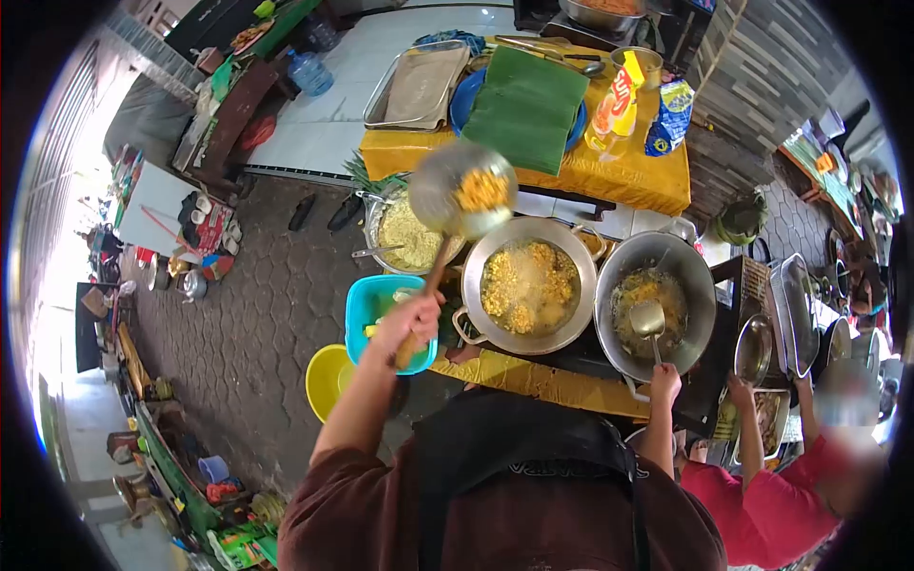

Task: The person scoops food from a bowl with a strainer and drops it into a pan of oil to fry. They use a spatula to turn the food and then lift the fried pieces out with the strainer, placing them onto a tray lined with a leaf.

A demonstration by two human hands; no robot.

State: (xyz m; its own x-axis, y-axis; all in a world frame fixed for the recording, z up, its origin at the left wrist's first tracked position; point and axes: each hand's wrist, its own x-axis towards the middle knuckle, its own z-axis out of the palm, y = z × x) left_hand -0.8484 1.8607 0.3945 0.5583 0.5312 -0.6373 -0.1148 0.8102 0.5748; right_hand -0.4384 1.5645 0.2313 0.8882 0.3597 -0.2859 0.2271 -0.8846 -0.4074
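My left hand [407,325] is wrapped round the wooden handle of a wide metal skimmer [433,190], held up over the edge of a batter bowl. Golden fried pieces [483,190] lie in the skimmer. In my right hand [665,383] is the handle of a metal spatula [647,320], its blade down in the oil of the right wok [700,276]. Some frying bits [636,285] float around that blade. Bubbling yellow-orange fritters [528,285] fill the left wok [473,276]. The bowl of pale yellow batter [409,233] has a spoon handle sticking out.
A turquoise basin [357,309] and a yellow bucket [324,381] stand at my left. On the yellow-covered table [628,186] are a banana leaf [528,109], a lined tray [419,86] and an oil pouch [617,105]. A person in red [790,504] works close at my right.
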